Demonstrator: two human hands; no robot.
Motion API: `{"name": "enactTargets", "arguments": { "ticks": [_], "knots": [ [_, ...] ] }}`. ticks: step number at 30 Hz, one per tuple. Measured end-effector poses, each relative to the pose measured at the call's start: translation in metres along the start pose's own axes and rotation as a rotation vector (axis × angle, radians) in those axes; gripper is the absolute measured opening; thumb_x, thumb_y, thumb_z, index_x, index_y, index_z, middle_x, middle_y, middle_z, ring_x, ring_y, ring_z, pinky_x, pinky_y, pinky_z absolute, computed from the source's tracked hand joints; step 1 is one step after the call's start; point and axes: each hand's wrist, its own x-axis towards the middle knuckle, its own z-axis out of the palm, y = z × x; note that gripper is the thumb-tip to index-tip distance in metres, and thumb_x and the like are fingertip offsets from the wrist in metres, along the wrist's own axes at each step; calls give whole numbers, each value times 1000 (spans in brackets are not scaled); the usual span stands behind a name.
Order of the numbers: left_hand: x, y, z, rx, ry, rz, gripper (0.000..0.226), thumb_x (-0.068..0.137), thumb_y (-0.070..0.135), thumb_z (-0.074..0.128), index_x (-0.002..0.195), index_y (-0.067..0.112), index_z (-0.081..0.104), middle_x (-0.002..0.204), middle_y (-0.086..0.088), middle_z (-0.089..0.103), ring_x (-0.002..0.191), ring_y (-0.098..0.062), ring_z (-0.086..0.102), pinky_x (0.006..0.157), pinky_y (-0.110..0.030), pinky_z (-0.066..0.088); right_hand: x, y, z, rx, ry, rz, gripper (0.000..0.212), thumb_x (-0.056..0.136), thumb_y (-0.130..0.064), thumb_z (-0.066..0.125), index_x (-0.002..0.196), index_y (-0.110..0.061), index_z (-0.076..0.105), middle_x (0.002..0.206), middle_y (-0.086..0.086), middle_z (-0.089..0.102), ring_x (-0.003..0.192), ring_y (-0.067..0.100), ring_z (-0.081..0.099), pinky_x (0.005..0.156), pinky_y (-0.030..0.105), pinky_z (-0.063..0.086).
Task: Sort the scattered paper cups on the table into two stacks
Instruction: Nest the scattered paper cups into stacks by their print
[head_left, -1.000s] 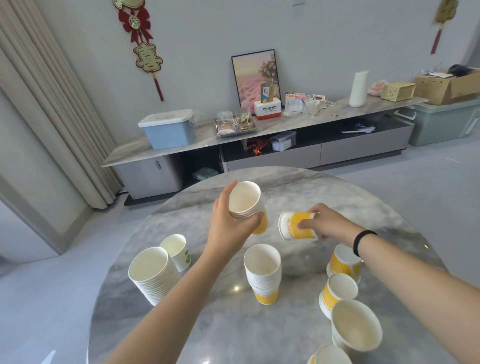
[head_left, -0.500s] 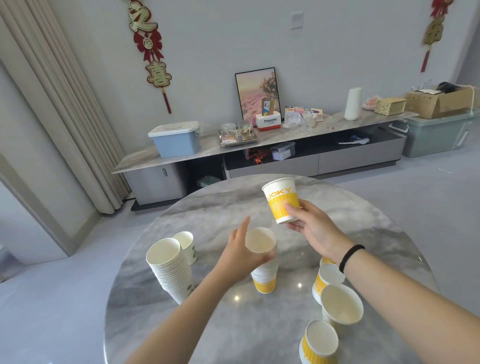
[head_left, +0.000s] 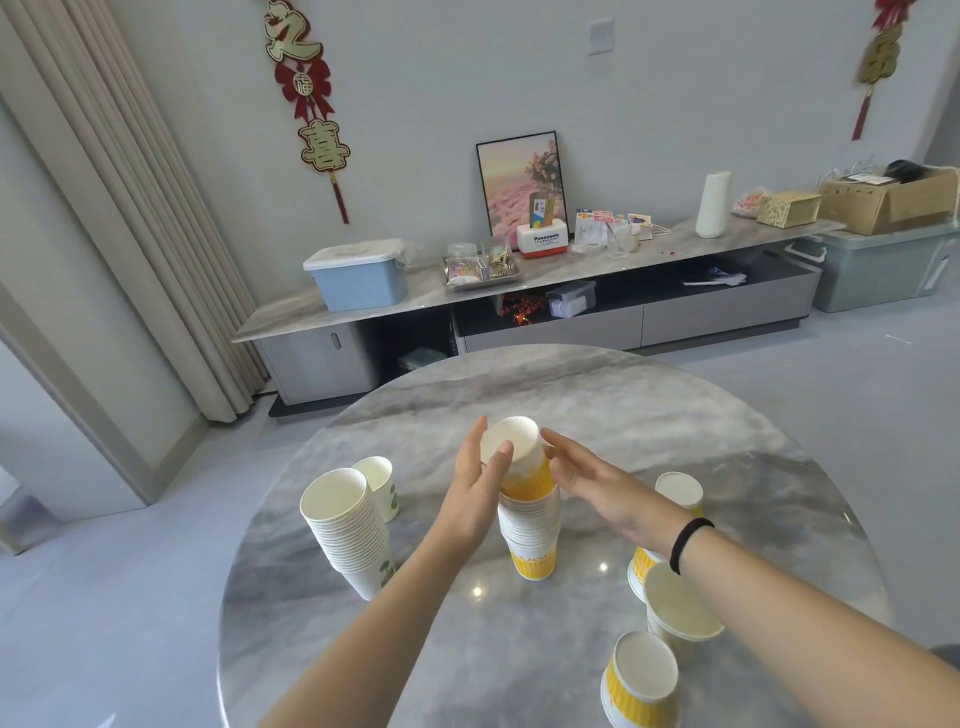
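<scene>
A stack of yellow-banded paper cups (head_left: 531, 530) stands at the middle of the round marble table (head_left: 623, 415). Its top cup (head_left: 525, 480) sits only partly pushed in. My left hand (head_left: 475, 493) grips the upper part of this stack, thumb over the top rim. My right hand (head_left: 587, 478) is just to the right of the top cup, fingers spread and holding nothing. A leaning stack of green-printed white cups (head_left: 345, 519) stands at the left, with a single green-printed cup (head_left: 378, 483) behind it.
Several loose yellow cups stand at the right: one far (head_left: 678, 491), one under my wrist (head_left: 640, 566), one large (head_left: 680, 608), one near the front edge (head_left: 641, 680). A low TV cabinet (head_left: 519, 322) lies beyond the table.
My right hand carried a yellow cup down onto the yellow stack and let go of it. My left hand stayed on the stack. The view tilted upward.
</scene>
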Motion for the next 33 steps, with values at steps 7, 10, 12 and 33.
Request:
{"name": "enactTargets", "arguments": {
  "ticks": [7, 10, 12, 33],
  "knots": [
    [9, -8, 13, 153, -8, 30, 54, 99, 39, 30, 149, 24, 15, 158, 6, 14, 146, -9, 13, 114, -26, 14, 3, -2, 8, -93, 47, 29, 59, 87, -62, 28, 142, -38, 28, 151, -18, 26, 139, 3, 22, 118, 33, 18],
    [9, -22, 18, 265, -49, -10, 53, 100, 37, 27, 150, 21, 16, 160, 6, 8, 147, -9, 6, 118, -29, 9, 2, 3, 12, -145, 57, 32, 45, 99, -35, 33, 144, -32, 27, 153, -11, 25, 140, 5, 22, 109, 18, 18],
    [10, -25, 20, 337, -25, -9, 53, 100, 38, 26, 149, 22, 16, 160, 7, 6, 147, -10, 5, 121, -36, 5, 0, 3, 13, -174, 55, 27, 46, 99, -30, 35, 144, -32, 25, 154, -9, 24, 141, 6, 21, 106, 17, 17],
    [33, -19, 138, 678, -384, -137, 59, 84, 43, 59, 135, 15, 47, 141, -6, 48, 130, -23, 46, 106, -32, 36, -31, 48, -116, -795, 334, 283, 46, 81, -36, 64, 125, -26, 55, 134, 2, 55, 124, 23, 49, 102, 36, 40]
  ]
}}
